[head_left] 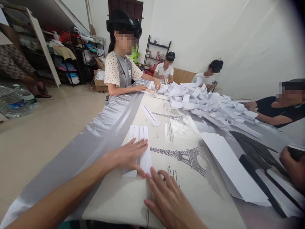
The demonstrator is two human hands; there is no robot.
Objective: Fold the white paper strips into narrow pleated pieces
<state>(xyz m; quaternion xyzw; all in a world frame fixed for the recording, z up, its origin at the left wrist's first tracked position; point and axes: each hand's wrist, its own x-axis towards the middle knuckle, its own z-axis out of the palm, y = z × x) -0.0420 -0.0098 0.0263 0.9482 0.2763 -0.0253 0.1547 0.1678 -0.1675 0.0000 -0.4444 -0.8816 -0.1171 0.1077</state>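
Note:
A white sheet of paper [144, 156] with long parallel folds lies on the printed table cover near me. My left hand [132, 154] rests flat across it, fingers spread, the thumb near its lower right corner. Beside that corner is my right hand [169, 197], palm down, its fingers apart and stretched out; the fingertips are at the paper's near edge. Farther along the table lies a narrow folded white strip [150, 115] with a dark line on it, touched by neither hand.
A large heap of folded white papers [209, 101] covers the far right. A stack of white sheets [234, 168] and dark flat pieces [252, 143] lie at right. Several people sit around the table, one [122, 68] at the left edge. Water bottles [17, 100] stand on the floor.

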